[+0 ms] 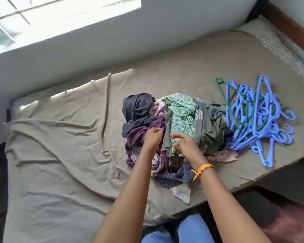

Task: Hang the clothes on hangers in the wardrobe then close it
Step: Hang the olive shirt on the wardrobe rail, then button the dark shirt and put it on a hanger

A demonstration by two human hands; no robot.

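Note:
A heap of crumpled clothes (181,120) lies on the bed: black, purple, green-patterned and olive pieces. To its right sits a tangle of blue plastic hangers (256,116) with a couple of green ones. My left hand (154,136) rests on the purple garment (135,137), fingers curled at the fabric's edge. My right hand (184,142), with an orange wristband, hovers over the green-patterned garment (181,116), its fingers spread and holding nothing. The wardrobe is out of view.
The bed (60,155) has a wrinkled khaki sheet, bare to the left of the heap. A wall and a bright window (51,16) stand behind it. The mattress edge runs along the lower right, with dark floor (279,216) beyond. Blue-trousered knees (182,230) touch the bed's near side.

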